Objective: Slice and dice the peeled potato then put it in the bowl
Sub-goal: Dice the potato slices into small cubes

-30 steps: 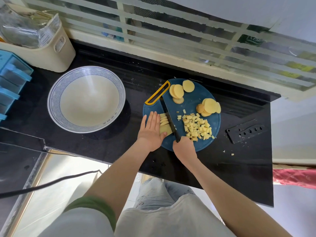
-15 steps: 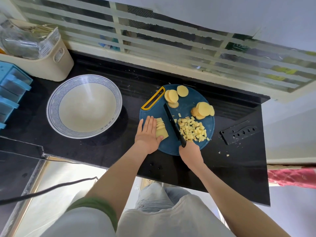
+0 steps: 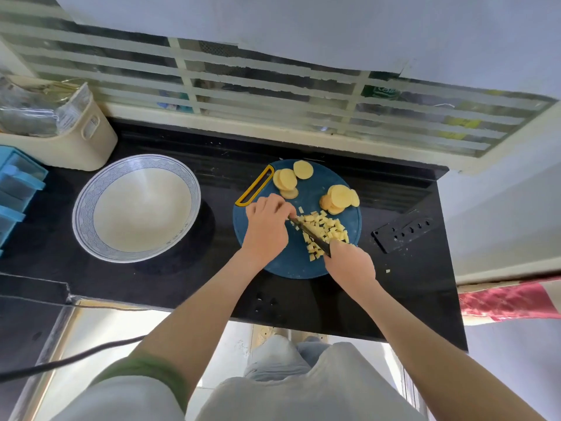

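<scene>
Head view. The diced potato point(image 3: 329, 227) lies in a loose heap at the centre-right of the round blue cutting board point(image 3: 291, 265), directly between the two hands. A few stray cubes sit at the heap's lower edge, just beside the right hand point(image 3: 350, 262). Two groups of uncut potato slices rest at the board's far side: one group point(image 3: 288, 179) at upper centre, the other point(image 3: 340, 196) to its right. Both are apart from the hands.

The right forearm enters from the lower right of the frame and the hand sits over the board's lower right rim, back of the hand upward. Its grip is closed round the handle of the knife point(image 3: 309, 233), which the fist hides. The dark blade runs diagonally up and left across the near edge of the heap.

The left forearm enters from the lower left. The left hand point(image 3: 267, 226) is over the board's left half, knuckles up, fingers curled downward, with the fingertips at the blade's tip. Whether this grip holds any potato beneath cannot be told; the palm side is hidden.

The bowl point(image 3: 82, 208), white with a blue patterned rim, stands on the black tabletop point(image 3: 212, 284) left of the board, well apart from the potato. A black knife sheath point(image 3: 402, 230) lies right of the board. A beige container point(image 3: 79, 147) and blue drawers point(image 3: 18, 183) occupy the upper left.
</scene>
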A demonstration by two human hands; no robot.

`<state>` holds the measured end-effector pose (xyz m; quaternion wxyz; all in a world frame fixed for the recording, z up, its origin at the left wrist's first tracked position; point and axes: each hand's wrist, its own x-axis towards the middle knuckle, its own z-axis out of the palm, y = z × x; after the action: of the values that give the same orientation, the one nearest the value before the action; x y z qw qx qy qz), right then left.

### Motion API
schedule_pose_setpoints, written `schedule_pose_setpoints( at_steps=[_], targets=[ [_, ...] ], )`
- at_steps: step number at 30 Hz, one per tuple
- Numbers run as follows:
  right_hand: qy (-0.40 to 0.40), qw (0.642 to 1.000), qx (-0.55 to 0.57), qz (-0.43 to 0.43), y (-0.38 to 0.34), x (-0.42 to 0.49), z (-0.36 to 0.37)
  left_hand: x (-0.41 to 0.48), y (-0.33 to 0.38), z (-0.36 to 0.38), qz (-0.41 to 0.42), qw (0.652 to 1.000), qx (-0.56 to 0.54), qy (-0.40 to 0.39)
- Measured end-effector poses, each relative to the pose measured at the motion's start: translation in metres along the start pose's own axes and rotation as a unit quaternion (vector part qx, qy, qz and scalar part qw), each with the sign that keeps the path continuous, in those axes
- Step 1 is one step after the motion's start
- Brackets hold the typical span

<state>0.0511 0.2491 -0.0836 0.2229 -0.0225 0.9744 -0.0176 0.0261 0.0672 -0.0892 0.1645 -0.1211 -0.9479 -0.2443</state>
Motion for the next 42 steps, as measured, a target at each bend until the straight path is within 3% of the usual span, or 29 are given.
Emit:
schedule_pose_setpoints(
  at_steps=[3,7,12,19,28,34,42],
  targets=[
    [0.024,0.996,-0.076,-0.048,0.014,-0.004,-0.006,0.01,0.013,0.003,0.061,0.993,-0.027,-0.099],
    [0.034,0.991,-0.108,-0.065,0.028,-0.005,-0.005,0.025,0.034,0.008,0.031,0.95,0.012,-0.309],
    [0.038,0.99,-0.115,-0.078,0.035,-0.005,0.002,0.036,0.042,0.02,0.027,0.925,0.025,-0.377],
    [0.042,0.986,-0.129,-0.1,0.042,0.002,0.002,0.046,0.046,0.032,-0.02,0.938,-0.027,-0.344],
    [0.034,0.983,-0.144,-0.109,0.049,0.006,-0.001,0.054,0.04,0.034,-0.035,0.91,0.003,-0.413],
    [0.039,0.98,-0.161,-0.114,0.049,0.008,-0.003,0.054,0.042,0.032,0.025,0.923,-0.005,-0.384],
    [0.032,0.98,-0.159,-0.111,0.047,0.007,-0.003,0.054,0.042,0.035,0.035,0.929,0.009,-0.369]
  ],
)
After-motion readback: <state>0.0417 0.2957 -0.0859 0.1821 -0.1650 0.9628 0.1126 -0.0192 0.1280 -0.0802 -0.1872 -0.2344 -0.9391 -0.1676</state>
